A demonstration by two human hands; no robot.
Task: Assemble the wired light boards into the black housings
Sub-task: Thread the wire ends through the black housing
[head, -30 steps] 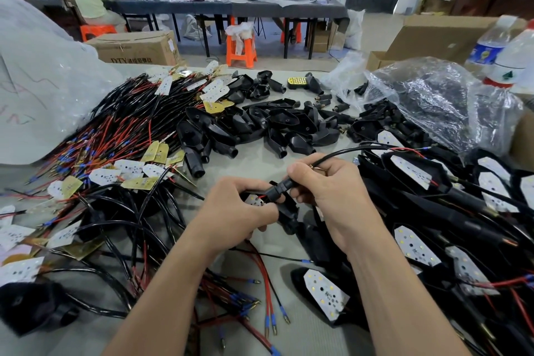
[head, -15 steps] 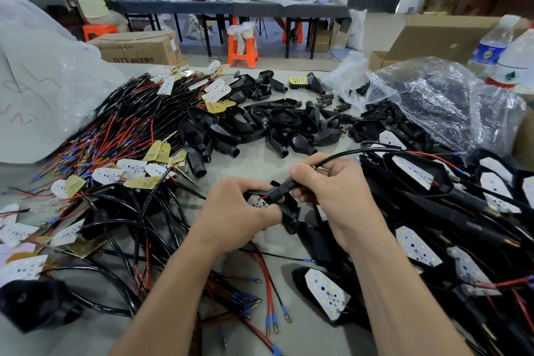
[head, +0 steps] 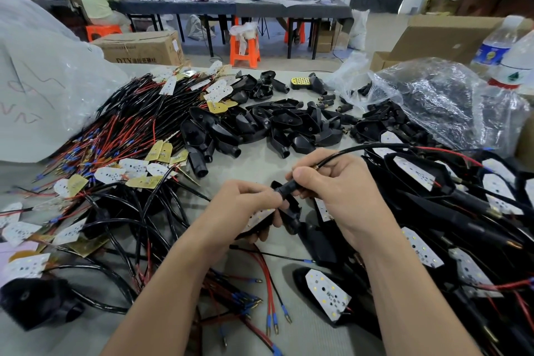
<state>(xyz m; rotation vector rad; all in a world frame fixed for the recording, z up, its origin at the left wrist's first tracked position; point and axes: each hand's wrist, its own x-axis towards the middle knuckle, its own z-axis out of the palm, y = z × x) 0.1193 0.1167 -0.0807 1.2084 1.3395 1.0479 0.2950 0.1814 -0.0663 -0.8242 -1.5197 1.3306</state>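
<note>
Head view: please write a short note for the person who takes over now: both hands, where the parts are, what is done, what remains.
Left hand: grips the black housing, with a light board at its mouth.
Right hand: pinches the housing's neck; the cable runs out to the right.
Wired boards: pile on the left. Empty housings: centre.
Done: finished units piled on the right.
Left: seat this board, then work through the left pile.

Black housings, white light boards (speckled with small pale dots), red-and-black wires, orange stool.
</note>
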